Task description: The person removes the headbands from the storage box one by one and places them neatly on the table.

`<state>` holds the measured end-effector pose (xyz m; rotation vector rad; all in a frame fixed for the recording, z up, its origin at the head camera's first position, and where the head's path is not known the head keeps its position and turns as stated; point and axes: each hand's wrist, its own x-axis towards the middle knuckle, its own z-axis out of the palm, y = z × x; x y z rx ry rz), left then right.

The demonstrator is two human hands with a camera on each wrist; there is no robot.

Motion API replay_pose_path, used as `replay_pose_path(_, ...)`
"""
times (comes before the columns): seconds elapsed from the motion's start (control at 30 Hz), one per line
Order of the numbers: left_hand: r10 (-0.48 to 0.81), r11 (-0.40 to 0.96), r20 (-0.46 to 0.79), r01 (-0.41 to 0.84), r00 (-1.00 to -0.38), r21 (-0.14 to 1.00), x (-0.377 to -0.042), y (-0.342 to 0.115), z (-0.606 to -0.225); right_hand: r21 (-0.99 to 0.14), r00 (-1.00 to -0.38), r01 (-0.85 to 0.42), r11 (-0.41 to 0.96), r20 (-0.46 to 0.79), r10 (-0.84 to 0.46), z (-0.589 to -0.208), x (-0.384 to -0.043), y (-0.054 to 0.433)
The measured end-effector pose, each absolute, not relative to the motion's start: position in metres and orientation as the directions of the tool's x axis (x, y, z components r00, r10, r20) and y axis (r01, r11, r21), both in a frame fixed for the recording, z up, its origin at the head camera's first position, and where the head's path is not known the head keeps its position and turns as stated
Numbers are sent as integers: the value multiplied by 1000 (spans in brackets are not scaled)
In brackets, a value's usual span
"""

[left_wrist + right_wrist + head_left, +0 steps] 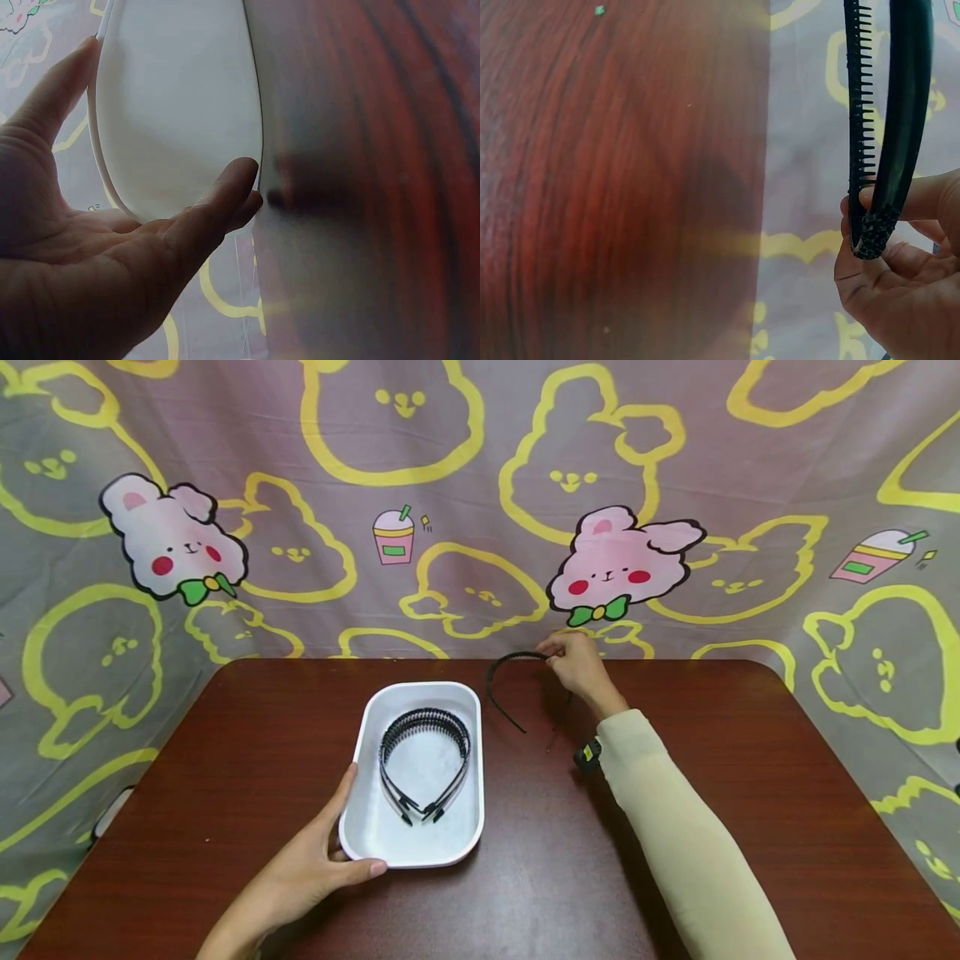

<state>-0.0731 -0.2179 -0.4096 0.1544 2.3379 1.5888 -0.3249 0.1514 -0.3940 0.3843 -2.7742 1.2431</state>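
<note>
My right hand (577,664) pinches one black headband (906,112), best held lightly so its toothed band won't flex, while my left hand (307,860) steadies the white tray (478,777) by its near-left corner, more headbands (423,717) lying inside. The printed curtain (480,527) stands just beyond my right hand at the worktop's (750,793) far edge; I judge the freer room is nearer me, with the tray's raised rim between my hands to clear.
</note>
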Motion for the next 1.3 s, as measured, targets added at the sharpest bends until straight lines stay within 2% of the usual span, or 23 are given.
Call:
replay_pose_path(0.5,248,390,-213,-104,-945,915,-73,-218,-409,-723,-977,-205,660,111,-183,-406,-330,156)
replay_pose_path(1.3,252,390,-219,-108,-943,914,-74,-218,-410,-726,-977,-205,656,113,-181,-425,-339,149)
